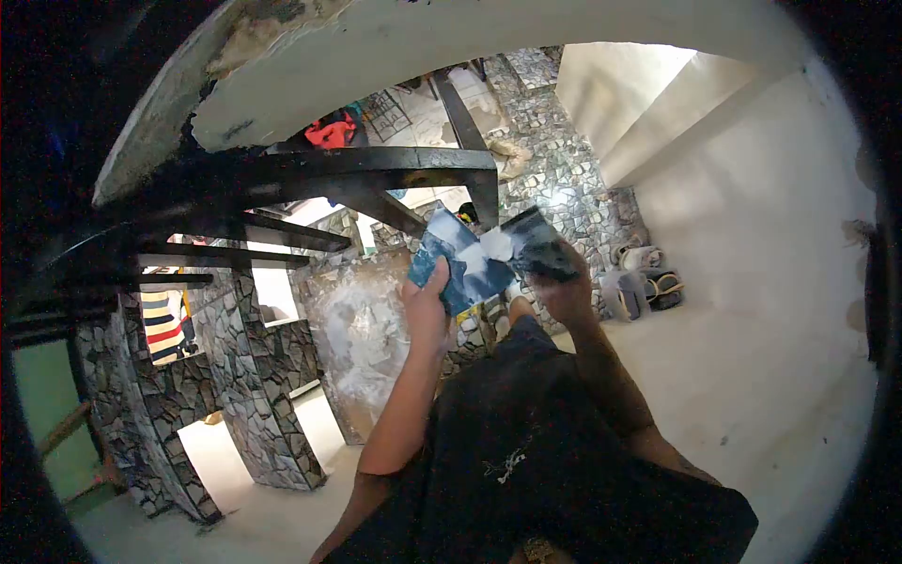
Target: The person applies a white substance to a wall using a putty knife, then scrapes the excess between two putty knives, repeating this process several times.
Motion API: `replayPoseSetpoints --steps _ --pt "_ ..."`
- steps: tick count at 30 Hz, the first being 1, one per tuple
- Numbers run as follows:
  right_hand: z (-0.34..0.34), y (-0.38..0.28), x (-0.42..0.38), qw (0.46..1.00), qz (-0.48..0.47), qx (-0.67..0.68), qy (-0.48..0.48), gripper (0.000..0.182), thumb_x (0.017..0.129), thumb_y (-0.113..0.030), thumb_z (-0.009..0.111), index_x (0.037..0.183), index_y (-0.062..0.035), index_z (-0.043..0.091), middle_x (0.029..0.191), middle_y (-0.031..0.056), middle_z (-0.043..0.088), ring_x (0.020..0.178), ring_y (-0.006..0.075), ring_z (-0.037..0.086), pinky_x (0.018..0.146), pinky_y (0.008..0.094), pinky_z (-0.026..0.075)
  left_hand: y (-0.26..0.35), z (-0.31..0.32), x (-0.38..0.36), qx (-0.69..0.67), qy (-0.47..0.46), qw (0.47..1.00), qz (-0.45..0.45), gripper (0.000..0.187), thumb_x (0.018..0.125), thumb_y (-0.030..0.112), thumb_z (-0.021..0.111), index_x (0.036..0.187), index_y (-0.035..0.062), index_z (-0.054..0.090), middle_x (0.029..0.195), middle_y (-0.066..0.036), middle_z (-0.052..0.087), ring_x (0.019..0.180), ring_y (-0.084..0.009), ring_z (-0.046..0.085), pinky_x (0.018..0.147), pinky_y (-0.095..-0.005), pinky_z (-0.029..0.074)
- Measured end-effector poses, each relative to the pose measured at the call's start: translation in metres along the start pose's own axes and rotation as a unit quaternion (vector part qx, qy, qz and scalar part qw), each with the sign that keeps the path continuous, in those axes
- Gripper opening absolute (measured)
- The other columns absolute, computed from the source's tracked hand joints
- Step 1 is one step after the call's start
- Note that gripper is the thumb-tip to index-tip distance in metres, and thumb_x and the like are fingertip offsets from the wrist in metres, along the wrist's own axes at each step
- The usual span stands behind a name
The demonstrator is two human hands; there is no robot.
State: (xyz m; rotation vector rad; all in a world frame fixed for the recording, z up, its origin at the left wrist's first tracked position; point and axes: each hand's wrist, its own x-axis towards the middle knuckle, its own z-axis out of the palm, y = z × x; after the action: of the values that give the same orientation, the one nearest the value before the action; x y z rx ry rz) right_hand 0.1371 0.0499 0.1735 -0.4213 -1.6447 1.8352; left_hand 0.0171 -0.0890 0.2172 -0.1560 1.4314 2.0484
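My left hand (426, 303) is closed on a blue flat putty spreader (434, 252), its thumb lying over the near face. White putty (498, 246) is smeared on the spreader and heaped near its right side. A dark flat scraper (537, 240) is in my right hand (567, 293), whose fingers are wrapped round its lower right edge. The scraper's left edge meets the white putty, so the two tools are side by side in front of my chest. My right fingers are partly hidden behind the scraper.
A dark railing (376, 164) runs across just beyond my hands. Below on the left lies a board (362, 329) covered in white putty. Shoes (662, 287) and a clear container (623, 293) stand on the floor at right, beside a pale wall (752, 207).
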Motion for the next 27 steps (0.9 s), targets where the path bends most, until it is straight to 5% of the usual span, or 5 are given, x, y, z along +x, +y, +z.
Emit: replayPoseSetpoints --steps 9,18,20,23,27 --pt "0.0 -0.065 0.008 0.926 -0.173 -0.195 -0.272 0.055 0.07 0.003 0.065 0.12 -0.0149 0.05 0.117 0.0162 0.041 0.111 0.0323 0.043 0.09 0.0389 0.037 0.0 0.002 -0.009 -0.079 -0.06 0.99 -0.102 0.021 0.085 0.009 0.056 0.104 -0.0013 0.052 0.096 -0.01 0.061 0.081 -0.019 0.062 0.071 -0.0313 0.053" --pt "-0.044 0.02 -0.005 0.943 -0.095 -0.24 -0.212 0.058 0.069 0.015 0.053 0.12 -0.0117 0.048 0.119 0.0155 0.042 0.11 0.0347 0.043 0.093 0.0395 0.036 0.016 0.01 -0.024 -0.17 -0.1 0.972 -0.13 0.032 0.086 0.007 0.054 0.115 -0.0034 0.046 0.104 -0.012 0.058 0.093 -0.0236 0.059 0.082 -0.037 0.05" --pt "-0.066 0.077 -0.019 0.958 -0.06 -0.233 -0.158 0.055 0.064 0.01 0.054 0.116 -0.0068 0.05 0.119 0.0163 0.046 0.109 0.0355 0.043 0.092 0.0387 0.038 0.03 0.017 -0.025 -0.174 -0.067 0.977 -0.102 0.031 0.084 0.008 0.056 0.111 -0.0039 0.048 0.101 -0.011 0.059 0.09 -0.0224 0.06 0.08 -0.036 0.05" --pt "-0.078 0.068 -0.034 0.885 -0.108 -0.439 -0.114 0.039 0.063 -0.005 0.063 0.102 -0.0074 0.058 0.107 0.0138 0.055 0.1 0.0338 0.051 0.085 0.0386 0.043 0.018 0.001 -0.004 -0.032 -0.037 0.999 0.007 0.029 0.082 0.009 0.06 0.107 -0.0032 0.051 0.096 -0.01 0.06 0.083 -0.0197 0.061 0.074 -0.0332 0.051" --pt "-0.061 0.023 -0.027 0.881 -0.13 -0.442 -0.107 0.019 0.065 -0.015 0.068 0.083 -0.0096 0.066 0.087 0.0101 0.063 0.082 0.032 0.06 0.074 0.0389 0.047 0.006 0.0 0.003 0.017 -0.055 0.998 -0.028 0.028 0.08 0.013 0.063 0.102 -0.002 0.053 0.093 -0.008 0.061 0.079 -0.0184 0.061 0.07 -0.0311 0.051"
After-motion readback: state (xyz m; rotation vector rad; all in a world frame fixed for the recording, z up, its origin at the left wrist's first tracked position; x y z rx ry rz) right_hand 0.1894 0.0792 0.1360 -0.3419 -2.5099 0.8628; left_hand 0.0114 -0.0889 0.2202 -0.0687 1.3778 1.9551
